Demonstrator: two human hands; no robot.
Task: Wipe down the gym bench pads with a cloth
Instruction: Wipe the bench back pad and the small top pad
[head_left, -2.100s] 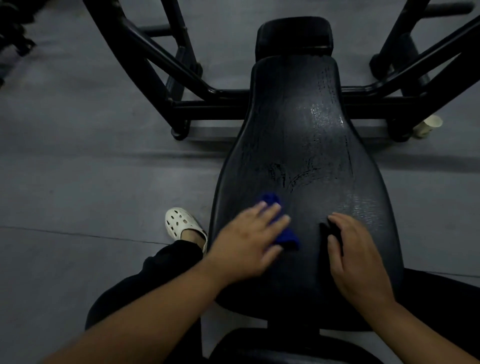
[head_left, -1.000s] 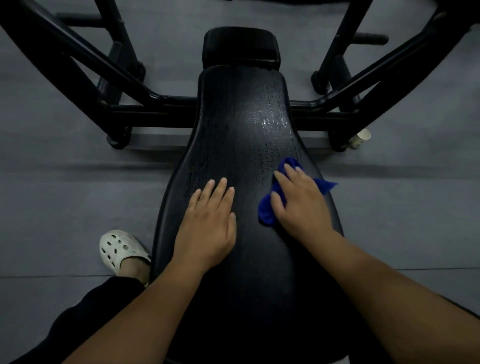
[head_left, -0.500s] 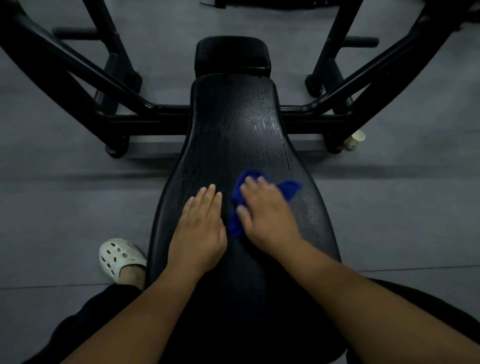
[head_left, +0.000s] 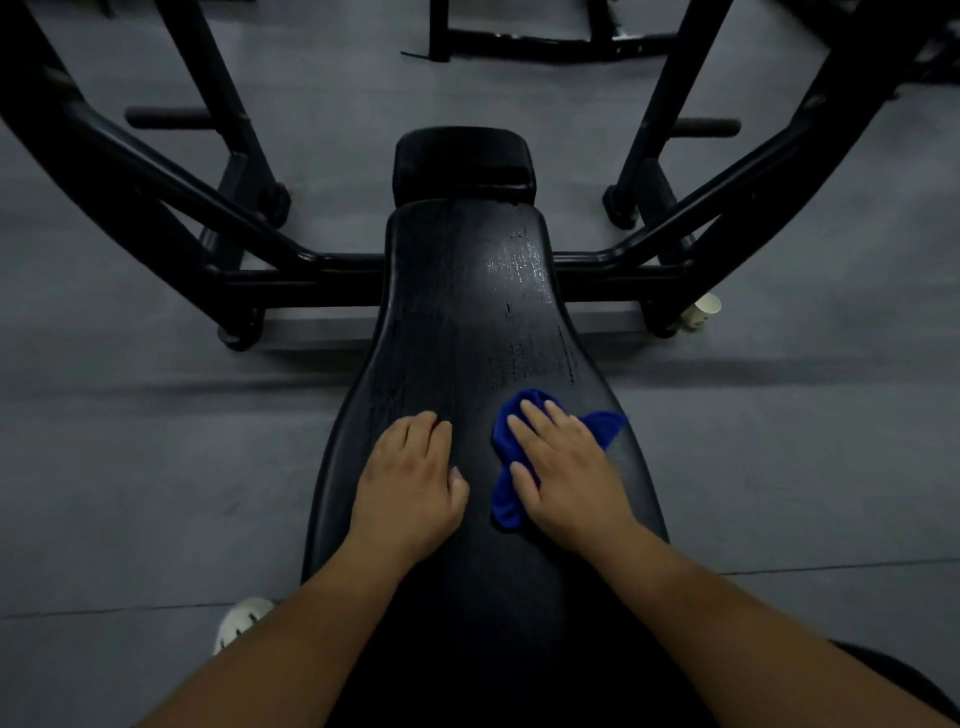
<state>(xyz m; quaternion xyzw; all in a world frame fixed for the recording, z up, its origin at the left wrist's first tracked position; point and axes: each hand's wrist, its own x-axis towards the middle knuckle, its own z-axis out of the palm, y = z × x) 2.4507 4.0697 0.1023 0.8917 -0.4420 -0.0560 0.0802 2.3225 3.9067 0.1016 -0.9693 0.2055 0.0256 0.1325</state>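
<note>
Reaching over the black padded surface (head_left: 467, 322), the person has one white shoe (head_left: 240, 621) on the gray floor (head_left: 130, 467) at the near left. The left hand (head_left: 410, 486) rests flat on the surface, fingers close together, holding nothing. It likely props the body up. Just beside it, the right hand (head_left: 569, 480) lies with spread fingers on top of the blue cloth (head_left: 505, 501), pushing it down so it can rub the pad. The cloth sits on the right side of the wide near part. Farther up, the narrow part shines in patches, maybe wet. The small pad (head_left: 464, 163) past it probably waits its turn. Black frame bars (head_left: 249, 228) stand on both sides, and a paper cup (head_left: 705, 310) sits by the far right one.
</note>
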